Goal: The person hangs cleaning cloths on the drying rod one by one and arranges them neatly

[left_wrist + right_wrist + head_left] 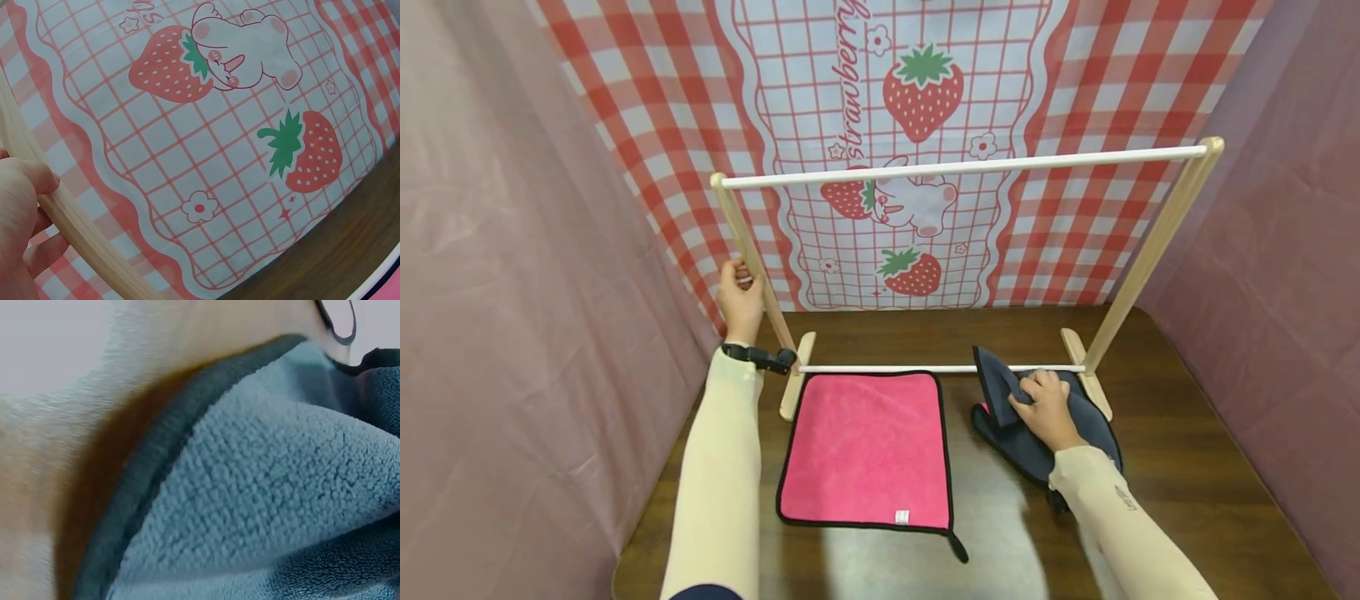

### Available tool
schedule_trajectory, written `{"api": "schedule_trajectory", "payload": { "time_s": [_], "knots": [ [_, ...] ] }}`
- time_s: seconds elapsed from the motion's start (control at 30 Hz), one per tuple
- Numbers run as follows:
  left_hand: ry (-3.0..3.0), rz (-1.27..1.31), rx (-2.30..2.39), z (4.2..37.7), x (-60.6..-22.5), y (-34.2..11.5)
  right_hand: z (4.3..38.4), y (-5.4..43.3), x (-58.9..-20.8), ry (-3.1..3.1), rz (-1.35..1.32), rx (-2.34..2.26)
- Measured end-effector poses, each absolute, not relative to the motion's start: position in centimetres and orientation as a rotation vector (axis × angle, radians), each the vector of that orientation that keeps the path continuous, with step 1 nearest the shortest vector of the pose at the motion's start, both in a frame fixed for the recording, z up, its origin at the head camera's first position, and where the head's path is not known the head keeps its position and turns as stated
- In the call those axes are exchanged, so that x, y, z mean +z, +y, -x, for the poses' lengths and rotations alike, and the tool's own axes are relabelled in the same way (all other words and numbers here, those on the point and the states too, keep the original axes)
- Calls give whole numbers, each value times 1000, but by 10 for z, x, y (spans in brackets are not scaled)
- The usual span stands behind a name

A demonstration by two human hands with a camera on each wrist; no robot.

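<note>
My left hand [741, 302] holds the left wooden post [743, 235] of a drying rack. In the left wrist view, the thumb lies on the near side of that post [81, 240], with fingers behind it. At the right, my right hand [1048, 408] grips a crumpled dark grey towel [1093, 429], one corner of it standing up and a bit of pink showing at its edge. Grey fleece [269, 481] with a dark border fills much of the right wrist view, where the hand is out of sight. A pink towel [868, 450] with black trim lies flat on the table.
The rack's white top bar [962, 168] spans between two posts, with a low white bar [887, 368] near the table. Its right post [1150, 258] stands behind the grey towel. A strawberry-print cloth [917, 242] hangs behind, and pink curtains [520, 292] flank the wooden table [1195, 492].
</note>
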State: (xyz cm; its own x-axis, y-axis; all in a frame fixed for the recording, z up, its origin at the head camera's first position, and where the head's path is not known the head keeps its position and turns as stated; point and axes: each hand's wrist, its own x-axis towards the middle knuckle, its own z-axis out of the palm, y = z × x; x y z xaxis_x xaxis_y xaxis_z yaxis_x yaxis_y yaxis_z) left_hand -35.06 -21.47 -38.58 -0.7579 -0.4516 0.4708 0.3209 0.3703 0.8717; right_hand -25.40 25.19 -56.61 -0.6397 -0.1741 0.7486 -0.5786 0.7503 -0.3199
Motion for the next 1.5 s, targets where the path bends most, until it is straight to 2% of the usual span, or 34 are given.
{"api": "schedule_trajectory", "payload": {
  "time_s": [0.5, 1.5],
  "knots": [
    [-1965, -90, -1462, 351, -387, -214, 269, 242, -517, -2123, -668, 695],
    [-1926, -70, -1461, 355, -389, -218, 291, 220, -391, -1831, -799, 657]
  ]
}}
